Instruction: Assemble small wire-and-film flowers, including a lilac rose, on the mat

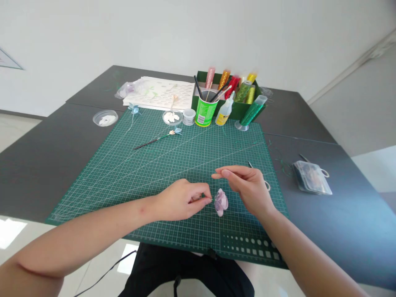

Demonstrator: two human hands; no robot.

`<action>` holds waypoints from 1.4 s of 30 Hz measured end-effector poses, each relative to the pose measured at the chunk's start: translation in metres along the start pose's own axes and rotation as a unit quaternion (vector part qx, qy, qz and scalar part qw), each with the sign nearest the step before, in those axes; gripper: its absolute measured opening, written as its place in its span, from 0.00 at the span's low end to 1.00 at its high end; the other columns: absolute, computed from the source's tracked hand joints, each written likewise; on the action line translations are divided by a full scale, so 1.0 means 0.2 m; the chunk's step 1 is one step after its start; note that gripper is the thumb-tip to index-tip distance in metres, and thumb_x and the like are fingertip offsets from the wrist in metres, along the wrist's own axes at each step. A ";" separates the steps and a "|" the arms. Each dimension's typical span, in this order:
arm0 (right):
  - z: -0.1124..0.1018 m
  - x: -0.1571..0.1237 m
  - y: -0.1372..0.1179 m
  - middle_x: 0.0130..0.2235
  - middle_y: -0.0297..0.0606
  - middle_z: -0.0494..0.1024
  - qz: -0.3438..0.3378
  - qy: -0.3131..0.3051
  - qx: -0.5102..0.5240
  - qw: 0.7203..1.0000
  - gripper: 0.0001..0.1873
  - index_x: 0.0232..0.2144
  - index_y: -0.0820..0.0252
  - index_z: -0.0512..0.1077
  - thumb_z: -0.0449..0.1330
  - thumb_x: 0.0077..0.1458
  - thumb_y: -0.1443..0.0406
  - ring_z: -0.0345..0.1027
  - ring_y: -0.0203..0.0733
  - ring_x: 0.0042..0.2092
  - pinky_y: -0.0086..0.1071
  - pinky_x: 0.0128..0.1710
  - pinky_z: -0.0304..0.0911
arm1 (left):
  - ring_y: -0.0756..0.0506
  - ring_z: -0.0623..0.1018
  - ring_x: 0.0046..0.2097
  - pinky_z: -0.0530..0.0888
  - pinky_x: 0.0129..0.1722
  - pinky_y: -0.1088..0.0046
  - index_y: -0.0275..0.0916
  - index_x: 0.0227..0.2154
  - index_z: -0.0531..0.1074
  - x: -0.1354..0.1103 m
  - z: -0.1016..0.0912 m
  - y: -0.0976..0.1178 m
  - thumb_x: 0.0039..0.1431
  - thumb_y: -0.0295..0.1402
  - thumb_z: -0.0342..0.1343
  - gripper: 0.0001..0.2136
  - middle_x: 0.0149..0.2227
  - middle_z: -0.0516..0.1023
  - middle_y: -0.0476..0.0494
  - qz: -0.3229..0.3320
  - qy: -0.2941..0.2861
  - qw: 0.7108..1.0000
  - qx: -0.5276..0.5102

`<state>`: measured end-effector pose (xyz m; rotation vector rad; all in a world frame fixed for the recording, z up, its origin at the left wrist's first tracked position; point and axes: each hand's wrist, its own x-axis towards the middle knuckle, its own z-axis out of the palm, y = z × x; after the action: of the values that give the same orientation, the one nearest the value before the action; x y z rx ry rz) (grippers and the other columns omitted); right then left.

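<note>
My left hand (181,200) is closed in a pinch, its thumb and fingertip meeting right beside a small pale purple flower (220,203). The flower hangs over the green cutting mat (123,173), petals turned to the right, and seems held by its short stem end. Just above and to the right of the bloom, my right hand (244,183) has its thumb pressed to its fingers. Whatever lies in that pinch, if anything, is too small to make out. Partly behind the right hand, scissors (267,185) rest on the mat.
Toward the back stand a green can of brushes (206,113), a glue bottle (225,111), a green box (236,109) of coloured spools and a teal thread spool (253,112). A brush (148,143) and blue flower (134,109) lie left. A plastic case (312,177) sits right.
</note>
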<state>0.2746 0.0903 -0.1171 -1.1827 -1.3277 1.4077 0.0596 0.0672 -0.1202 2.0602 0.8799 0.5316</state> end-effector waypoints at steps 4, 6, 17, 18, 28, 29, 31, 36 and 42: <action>0.00 0.01 -0.01 0.32 0.41 0.87 0.000 0.012 -0.066 0.998 0.10 0.34 0.58 0.86 0.69 0.55 0.59 0.66 0.34 0.22 0.30 0.20 0.60 | 0.55 0.59 0.19 0.56 0.22 0.79 0.39 0.32 0.70 0.00 0.03 -0.01 0.68 0.29 0.53 0.06 0.17 0.56 0.62 0.026 0.025 0.998 -0.047; 0.00 0.02 0.00 0.33 0.41 0.87 0.011 0.006 -0.091 0.996 0.10 0.34 0.58 0.86 0.68 0.56 0.59 0.75 0.40 0.28 0.33 0.26 0.69 | 0.55 0.59 0.19 0.57 0.22 0.79 0.39 0.33 0.70 -0.01 0.04 -0.02 0.68 0.29 0.53 0.06 0.17 0.57 0.62 0.038 0.040 0.997 -0.058; -0.02 0.02 0.06 0.35 0.39 0.87 0.015 -0.126 -0.163 0.978 0.12 0.34 0.54 0.86 0.64 0.58 0.56 0.81 0.48 0.38 0.39 0.39 0.72 | 0.55 0.65 0.20 0.62 0.22 0.81 0.37 0.34 0.71 -0.02 -0.03 -0.03 0.69 0.30 0.52 0.07 0.20 0.66 0.58 0.049 0.214 0.976 -0.007; -0.02 0.01 0.06 0.35 0.39 0.87 0.020 -0.144 -0.169 0.975 0.13 0.33 0.55 0.86 0.64 0.58 0.56 0.80 0.48 0.37 0.38 0.38 0.71 | 0.55 0.65 0.20 0.62 0.21 0.81 0.37 0.34 0.71 -0.02 -0.03 -0.03 0.69 0.30 0.53 0.07 0.20 0.66 0.57 0.048 0.224 0.973 0.008; -0.01 -0.03 0.03 0.33 0.38 0.87 0.030 -0.348 -0.202 0.915 0.12 0.40 0.57 0.86 0.65 0.61 0.60 0.76 0.37 0.29 0.27 0.25 0.63 | 0.55 0.64 0.20 0.61 0.22 0.80 0.38 0.32 0.70 0.01 -0.07 -0.07 0.69 0.30 0.54 0.07 0.19 0.64 0.58 -0.007 0.336 0.941 0.049; -0.01 -0.03 0.03 0.31 0.38 0.87 0.025 -0.369 -0.202 0.907 0.12 0.41 0.58 0.86 0.65 0.61 0.59 0.75 0.36 0.26 0.27 0.23 0.61 | 0.55 0.64 0.20 0.61 0.22 0.79 0.38 0.32 0.71 0.02 -0.07 -0.08 0.69 0.30 0.54 0.07 0.19 0.64 0.58 -0.018 0.333 0.942 0.048; -0.01 -0.04 0.03 0.27 0.37 0.85 0.020 -0.400 -0.193 0.896 0.13 0.42 0.59 0.86 0.65 0.62 0.58 0.72 0.34 0.23 0.26 0.21 0.59 | 0.54 0.64 0.21 0.61 0.23 0.79 0.38 0.32 0.71 0.02 -0.08 -0.08 0.68 0.30 0.54 0.08 0.19 0.65 0.58 -0.042 0.320 0.945 0.048; -0.01 -0.07 -0.01 0.33 0.40 0.87 0.017 -0.428 -0.124 0.895 0.11 0.43 0.58 0.85 0.66 0.62 0.61 0.73 0.33 0.22 0.25 0.23 0.66 | 0.54 0.64 0.21 0.61 0.24 0.77 0.38 0.31 0.71 0.03 -0.08 -0.09 0.68 0.30 0.53 0.08 0.19 0.65 0.58 -0.077 0.287 0.954 0.049; -0.02 -0.07 -0.05 0.32 0.39 0.87 -0.007 -0.456 -0.067 0.888 0.10 0.44 0.57 0.84 0.67 0.61 0.63 0.72 0.31 0.20 0.23 0.20 0.66 | 0.53 0.65 0.22 0.61 0.26 0.77 0.37 0.31 0.72 0.04 -0.06 -0.08 0.67 0.30 0.54 0.07 0.20 0.67 0.57 -0.117 0.222 0.967 0.049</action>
<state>0.2819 0.0774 -0.1068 -0.5532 -2.0742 1.9919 0.0503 0.0860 -0.1263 1.9165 1.4158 0.8495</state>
